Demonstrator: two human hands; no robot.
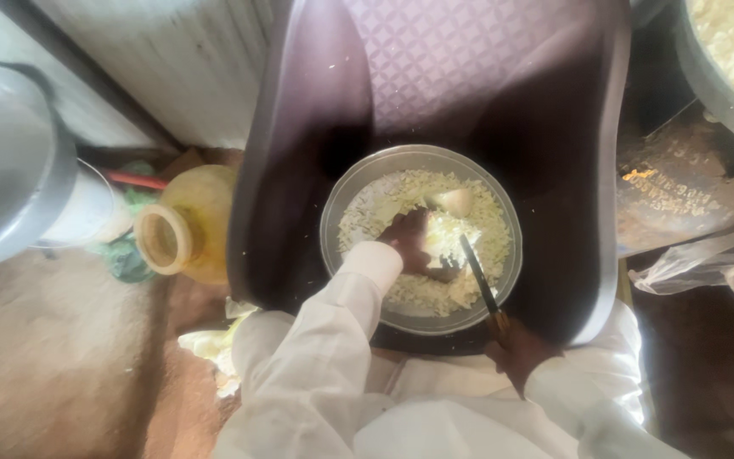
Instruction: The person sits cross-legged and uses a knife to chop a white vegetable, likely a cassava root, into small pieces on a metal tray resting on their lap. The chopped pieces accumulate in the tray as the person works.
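My white sleeves (333, 340), pale yellow-green shredded cabbage (469, 229) in a silvery metal bowl (333, 221), dark maroon plastic chair (435, 76) with diamond-patterned seat, black knife blade (477, 276), translucent yellow jug (193, 225), brown floor (53, 357).

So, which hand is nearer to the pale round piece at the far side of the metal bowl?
Left. The left hand lies inside the metal bowl, just below the pale round piece. The right hand grips a knife outside the rim.

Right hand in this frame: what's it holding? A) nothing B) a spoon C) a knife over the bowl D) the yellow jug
C: the right hand grips a knife whose dark blade reaches over the metal bowl of chopped pale food, where the left hand rests.
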